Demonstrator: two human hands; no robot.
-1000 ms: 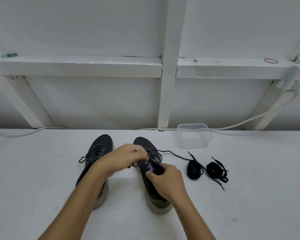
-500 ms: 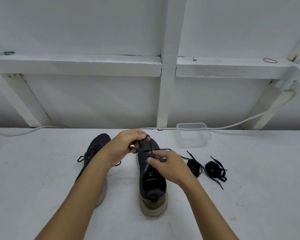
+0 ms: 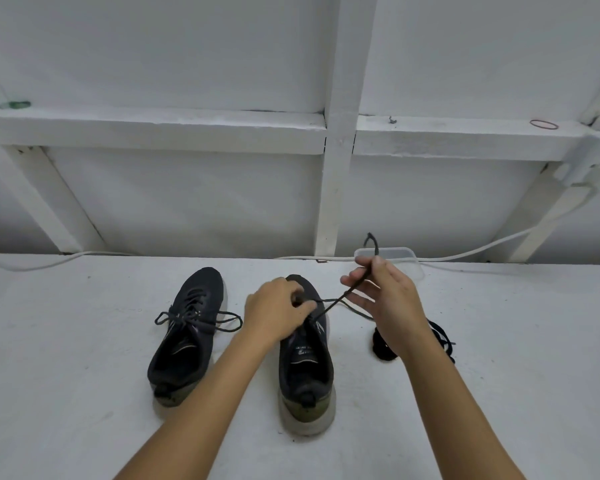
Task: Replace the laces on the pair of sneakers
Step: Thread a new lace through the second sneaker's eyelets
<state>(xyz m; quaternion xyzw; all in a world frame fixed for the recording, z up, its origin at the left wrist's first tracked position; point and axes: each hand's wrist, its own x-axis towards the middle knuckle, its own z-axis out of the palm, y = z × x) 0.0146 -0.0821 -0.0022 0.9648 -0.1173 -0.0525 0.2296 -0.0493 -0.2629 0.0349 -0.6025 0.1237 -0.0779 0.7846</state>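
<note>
We work on a white, slightly scuffed painted tabletop (image 3: 84,393), and the dark knit sneaker with the pale worn sole (image 3: 305,368) standing heel toward us is our landmark. To its left, just apart, stands the matching dark sneaker (image 3: 184,337), its lace tied in a loose bow. Our left hand (image 3: 278,313) rests over the landmark shoe's lacing, fingers curled and pinching at the eyelets. From there the dark round shoelace (image 3: 336,301) runs up and to the right into our right hand (image 3: 387,303), which pinches it between thumb and forefinger while the other fingers spread loosely; the lace's end sticks up above the fingers. To the right of the landmark shoe, partly behind our right wrist, lie coiled flat black laces (image 3: 381,346). Beyond the shoe's toe sits a clear plastic tub (image 3: 411,259) against the back edge, where a white cable (image 3: 499,244) runs. Behind rises a white wall framed with white painted beams (image 3: 338,133); a red rubber band (image 3: 543,124) lies on the ledge.
</note>
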